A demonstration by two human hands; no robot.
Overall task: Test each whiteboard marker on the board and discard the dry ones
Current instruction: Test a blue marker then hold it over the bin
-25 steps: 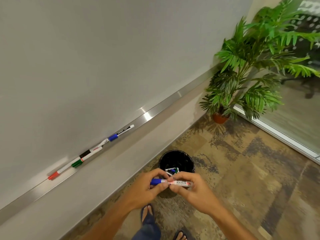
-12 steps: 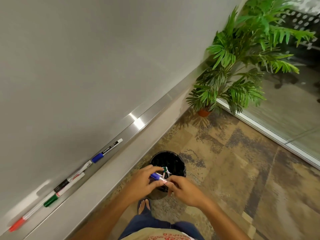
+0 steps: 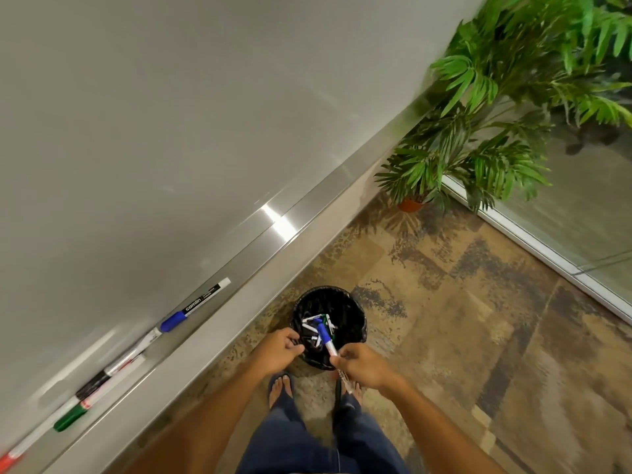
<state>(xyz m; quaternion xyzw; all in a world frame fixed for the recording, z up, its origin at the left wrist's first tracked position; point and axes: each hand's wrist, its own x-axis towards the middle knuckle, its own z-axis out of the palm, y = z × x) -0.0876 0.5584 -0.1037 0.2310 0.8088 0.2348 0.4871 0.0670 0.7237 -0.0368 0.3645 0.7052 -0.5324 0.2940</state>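
Since the earlier frame our hands have parted: the left hand [image 3: 278, 350] has let go of the blue-capped white marker [image 3: 327, 341] and drawn off to the side, and the marker now points cap-first down over the round black bin lined with a black bag [image 3: 355, 323]. Our right hand [image 3: 364, 366] alone pinches the white barrel between thumb and forefinger, the blue cap jutting out beyond the fingertips [image 3: 337, 358] above the bin's opening. Our left fingers are curled loosely inward, touching nothing that we can make out, just beside the bin's near rim. Below the pinched marker, inside the bin, lies a heap of discarded markers [image 3: 316, 325], white with green and blue parts. Well off to the left of our left fingers, on the long silver metal tray [image 3: 290, 213] under the grey whiteboard [image 3: 171, 114], rest a blue-capped marker with a black label [image 3: 195, 305], a black-capped one [image 3: 116, 367], a green-capped one [image 3: 85, 405] and a red-capped one [image 3: 13, 455].
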